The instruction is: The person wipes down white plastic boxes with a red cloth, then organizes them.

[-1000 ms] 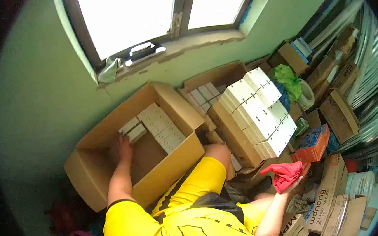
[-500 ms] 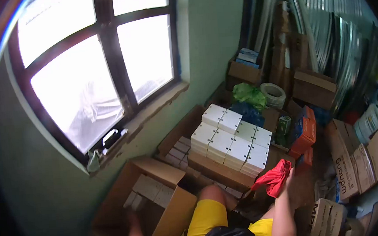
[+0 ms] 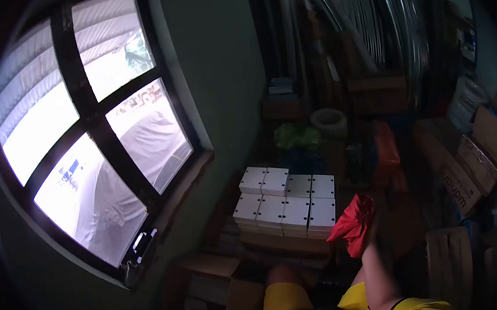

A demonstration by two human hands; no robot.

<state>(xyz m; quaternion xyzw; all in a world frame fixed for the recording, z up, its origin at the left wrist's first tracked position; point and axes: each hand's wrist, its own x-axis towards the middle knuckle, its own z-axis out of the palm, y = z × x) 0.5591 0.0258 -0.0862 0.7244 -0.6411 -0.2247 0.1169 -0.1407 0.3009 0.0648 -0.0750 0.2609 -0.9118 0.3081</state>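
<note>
A crumpled red cloth (image 3: pixel 354 225) is bunched in my right hand (image 3: pixel 373 235), which is raised at the right of the stacked boxes. The fingers are mostly behind the cloth. White boxes (image 3: pixel 284 207) with dark round dots stand in several stacks in front of me, bound in bundles, with two sitting higher at the back left. Below them shows the side of an open cardboard carton (image 3: pixel 283 243). Another open carton (image 3: pixel 244 299) stands at my left leg, with pale boxes dimly seen inside. My left hand does not show in this darker view.
A window (image 3: pixel 93 117) with a sill takes up the left side. Toward the back lie a green plastic bag (image 3: pixel 297 137) and a white coil (image 3: pixel 328 123). Orange-red boxes (image 3: pixel 385 145) and opened cartons (image 3: pixel 450 158) stand at the right. Long panels (image 3: pixel 393 35) lean behind.
My view has swung up and left, and the room looks much darker. My left hand, earlier down in the left carton, is out of sight. The red cloth stays in my right hand.
</note>
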